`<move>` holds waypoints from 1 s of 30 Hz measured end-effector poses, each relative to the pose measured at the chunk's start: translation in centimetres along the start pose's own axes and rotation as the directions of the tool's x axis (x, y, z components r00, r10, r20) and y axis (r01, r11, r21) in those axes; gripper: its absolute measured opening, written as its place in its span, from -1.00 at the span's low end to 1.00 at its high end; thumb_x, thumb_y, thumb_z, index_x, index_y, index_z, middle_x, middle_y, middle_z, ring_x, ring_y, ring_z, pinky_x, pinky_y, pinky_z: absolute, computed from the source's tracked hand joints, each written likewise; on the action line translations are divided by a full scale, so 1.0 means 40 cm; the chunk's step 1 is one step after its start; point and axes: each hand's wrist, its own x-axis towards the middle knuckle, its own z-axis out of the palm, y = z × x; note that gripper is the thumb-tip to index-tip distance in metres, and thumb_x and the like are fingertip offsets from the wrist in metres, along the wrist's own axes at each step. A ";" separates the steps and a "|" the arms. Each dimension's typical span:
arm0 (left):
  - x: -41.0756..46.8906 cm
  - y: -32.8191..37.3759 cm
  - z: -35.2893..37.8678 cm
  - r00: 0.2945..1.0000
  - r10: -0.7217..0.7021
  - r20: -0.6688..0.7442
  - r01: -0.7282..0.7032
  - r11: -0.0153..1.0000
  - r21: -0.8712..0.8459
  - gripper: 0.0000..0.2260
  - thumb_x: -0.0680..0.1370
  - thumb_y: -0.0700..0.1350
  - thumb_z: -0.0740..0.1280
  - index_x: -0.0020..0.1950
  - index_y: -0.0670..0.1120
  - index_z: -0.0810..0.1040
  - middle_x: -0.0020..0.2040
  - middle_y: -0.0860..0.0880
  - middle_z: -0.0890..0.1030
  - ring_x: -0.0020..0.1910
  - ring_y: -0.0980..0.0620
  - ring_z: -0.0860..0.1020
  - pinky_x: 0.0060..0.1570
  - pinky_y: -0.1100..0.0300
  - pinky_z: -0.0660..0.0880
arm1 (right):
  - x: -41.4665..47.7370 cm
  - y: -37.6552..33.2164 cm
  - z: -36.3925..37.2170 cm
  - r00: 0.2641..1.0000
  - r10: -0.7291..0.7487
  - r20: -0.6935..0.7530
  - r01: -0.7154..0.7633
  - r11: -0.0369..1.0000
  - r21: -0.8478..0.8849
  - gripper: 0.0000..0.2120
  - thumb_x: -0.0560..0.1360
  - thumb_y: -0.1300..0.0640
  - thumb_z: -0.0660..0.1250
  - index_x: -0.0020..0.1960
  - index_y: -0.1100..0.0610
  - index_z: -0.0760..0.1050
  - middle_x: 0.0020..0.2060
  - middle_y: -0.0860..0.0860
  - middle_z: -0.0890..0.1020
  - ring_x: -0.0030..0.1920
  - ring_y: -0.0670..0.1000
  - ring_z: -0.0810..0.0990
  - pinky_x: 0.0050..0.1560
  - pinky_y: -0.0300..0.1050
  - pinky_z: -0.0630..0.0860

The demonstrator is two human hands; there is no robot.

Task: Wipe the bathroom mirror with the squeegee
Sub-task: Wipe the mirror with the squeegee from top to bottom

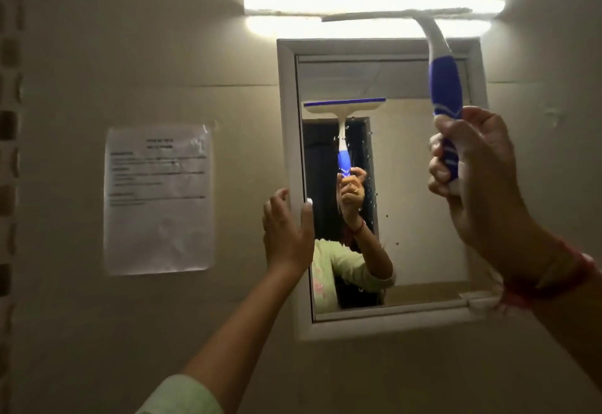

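A white-framed mirror hangs on the beige wall, with water drops on its glass. My right hand grips the blue and white handle of the squeegee. Its white blade is raised above the mirror's top edge, in front of the light bar, apart from the glass. My left hand holds the mirror frame's left edge, thumb over the front of the frame. The squeegee and the hand holding it show reflected in the glass.
A bright light bar glows on the wall above the mirror. A printed paper notice is stuck to the wall left of the mirror. A dark tile strip runs down the far left.
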 end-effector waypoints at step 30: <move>0.012 -0.061 0.078 0.977 -0.183 -0.108 0.173 0.981 -0.092 -0.55 0.49 0.25 -0.08 -0.13 -0.06 0.40 -0.38 0.10 0.43 -0.40 0.19 0.43 -0.47 0.29 0.21 | 0.132 0.251 0.147 0.989 -0.015 -0.144 0.010 0.999 -0.034 -0.90 0.59 0.08 0.12 0.08 0.07 0.30 -0.24 -0.13 0.50 -0.45 -0.31 0.55 -0.46 -0.50 0.44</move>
